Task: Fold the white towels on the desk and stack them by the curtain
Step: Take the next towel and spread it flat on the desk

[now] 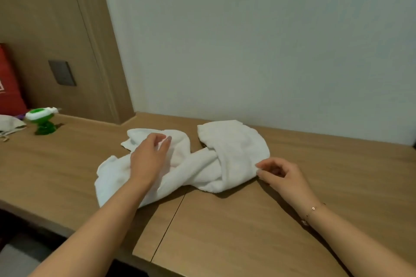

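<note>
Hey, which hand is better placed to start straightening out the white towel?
Probably the right hand: its fingertips already pinch the white towel's edge, apparently ready to pull. The left hand hovers over the bunched part, fingers loosely curled, holding nothing.

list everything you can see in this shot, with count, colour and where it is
towels: a crumpled white heap, count unclear, middle of the desk near the wall
desk: one, light brown wood, fills the lower half of the view
green and white object: one, on a green base, far left of the desk; too blurred to name
red item: one, at the left edge against the wood panel
pale cloth item: one, off-white, left edge of the desk, partly cut off
wall plate: one, dark grey, on the wood panel at left
wall: pale grey-green, behind the desk
bracelet: one, thin, on the right wrist
left hand: over the left part of the heap, fingers relaxed
right hand: pinches the heap's right edge
</note>
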Motion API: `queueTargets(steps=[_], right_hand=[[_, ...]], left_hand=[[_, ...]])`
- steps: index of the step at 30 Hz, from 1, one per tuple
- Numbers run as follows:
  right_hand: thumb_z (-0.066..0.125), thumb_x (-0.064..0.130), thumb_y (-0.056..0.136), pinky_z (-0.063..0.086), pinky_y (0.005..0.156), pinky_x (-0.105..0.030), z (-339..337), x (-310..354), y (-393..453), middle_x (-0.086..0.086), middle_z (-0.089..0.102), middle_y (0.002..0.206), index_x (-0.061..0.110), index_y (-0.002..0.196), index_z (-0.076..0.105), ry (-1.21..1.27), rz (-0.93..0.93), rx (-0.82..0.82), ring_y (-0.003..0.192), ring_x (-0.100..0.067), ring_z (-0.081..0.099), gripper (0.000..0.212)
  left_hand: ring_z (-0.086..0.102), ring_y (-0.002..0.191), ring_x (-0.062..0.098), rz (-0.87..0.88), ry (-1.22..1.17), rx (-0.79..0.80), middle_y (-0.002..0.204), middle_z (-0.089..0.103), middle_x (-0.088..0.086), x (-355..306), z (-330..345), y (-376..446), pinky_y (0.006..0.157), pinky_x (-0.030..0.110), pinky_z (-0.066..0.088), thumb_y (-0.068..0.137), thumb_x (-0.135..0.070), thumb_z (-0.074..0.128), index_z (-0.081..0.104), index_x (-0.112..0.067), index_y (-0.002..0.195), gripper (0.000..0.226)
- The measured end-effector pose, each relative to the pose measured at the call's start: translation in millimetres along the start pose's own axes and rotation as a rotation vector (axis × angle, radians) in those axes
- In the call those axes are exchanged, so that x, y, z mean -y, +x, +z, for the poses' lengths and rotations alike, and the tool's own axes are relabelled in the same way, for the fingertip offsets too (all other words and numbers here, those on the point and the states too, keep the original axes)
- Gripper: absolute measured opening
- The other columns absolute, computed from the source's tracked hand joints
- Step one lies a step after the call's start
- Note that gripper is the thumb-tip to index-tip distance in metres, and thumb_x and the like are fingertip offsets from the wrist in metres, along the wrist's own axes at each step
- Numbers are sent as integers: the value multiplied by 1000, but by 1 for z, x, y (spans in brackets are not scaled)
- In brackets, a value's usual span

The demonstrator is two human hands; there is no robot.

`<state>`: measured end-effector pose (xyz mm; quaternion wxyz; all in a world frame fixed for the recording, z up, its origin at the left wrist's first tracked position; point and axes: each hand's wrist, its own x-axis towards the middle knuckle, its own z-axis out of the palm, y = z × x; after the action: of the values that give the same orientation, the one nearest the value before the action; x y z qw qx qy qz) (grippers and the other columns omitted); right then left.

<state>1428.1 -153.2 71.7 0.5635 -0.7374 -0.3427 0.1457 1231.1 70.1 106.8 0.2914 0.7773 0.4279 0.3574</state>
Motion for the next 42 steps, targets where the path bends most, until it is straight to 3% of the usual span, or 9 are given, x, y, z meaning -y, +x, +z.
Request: queueTargets(steps=[6, 12, 15, 18, 23, 29, 33, 38, 42], right_hand=[[69, 18, 86, 50, 73, -25, -43, -13, 18, 0, 69, 93, 26, 89, 72, -22, 35, -70, 86, -14, 64, 9], [65, 9, 88, 50, 76, -26, -41, -23, 28, -1, 70, 86, 18, 90, 72, 39, 20, -95, 81, -13, 63, 12], [64, 6, 88, 50, 77, -27, -44, -29, 28, 0, 70, 84, 23, 87, 72, 83, 18, -97, 80, -14, 62, 18], [63, 6, 89, 52, 80, -31, -48, -29, 24, -2, 71, 88, 22, 89, 72, 101, 28, -100, 83, -17, 64, 18], [58, 5, 93, 51, 70, -23, -77, -30, 21, -10, 66, 90, 16, 91, 69, 259, 82, -222, 76, -18, 59, 16], [51, 6, 96, 51, 50, -16, -117, -34, 15, -16, 61, 88, 7, 88, 66, 394, 139, -425, 68, -20, 56, 17], [45, 17, 100, 56, 64, -27, -118, -26, 11, -12, 67, 91, 6, 98, 63, 441, 219, -344, 80, -22, 64, 21], [54, 35, 96, 57, 72, -31, -105, -30, 16, -8, 70, 94, 13, 93, 66, 359, 209, -326, 86, -19, 68, 25], [69, 29, 87, 59, 78, -35, -104, -37, 22, -10, 70, 98, 7, 103, 66, 297, 212, -323, 85, -21, 70, 27]], left_hand=[[58, 76, 14, 128, 144, 175, 82, 62, -5, -70, 27, 5, 68, 27, 42, 96, -43, 55, 63, -14, 90, 31], [52, 118, 28, -183, 386, 407, 119, 60, 0, -60, 103, 54, 107, 48, 35, 83, -68, 52, 56, -20, 124, 63], [60, 92, 28, -120, 377, 346, 84, 62, -1, -61, 109, 55, 82, 36, 44, 80, -39, 66, 57, -17, 82, 24], [58, 70, 29, 9, 235, 213, 61, 56, 1, -82, 99, 49, 54, 29, 35, 81, -24, 65, 56, -11, 65, 22], [59, 72, 15, 239, -206, 172, 78, 64, -2, -148, 77, 22, 70, 27, 48, 88, -28, 68, 70, -13, 90, 16], [57, 66, 2, 391, -213, 485, 75, 61, -11, -197, 101, -47, 61, 15, 43, 84, -27, 74, 68, -20, 99, 18], [64, 100, 0, 455, -223, 767, 108, 69, -7, -173, 105, -77, 89, 16, 51, 88, -22, 72, 59, -24, 126, 40], [53, 123, 11, 485, 125, 363, 130, 59, -8, -130, 83, -49, 106, 36, 42, 93, -34, 63, 54, -26, 132, 41], [42, 132, 20, 361, 569, 418, 146, 45, -3, -98, 96, -46, 109, 42, 26, 92, -63, 46, 36, -28, 146, 66]])
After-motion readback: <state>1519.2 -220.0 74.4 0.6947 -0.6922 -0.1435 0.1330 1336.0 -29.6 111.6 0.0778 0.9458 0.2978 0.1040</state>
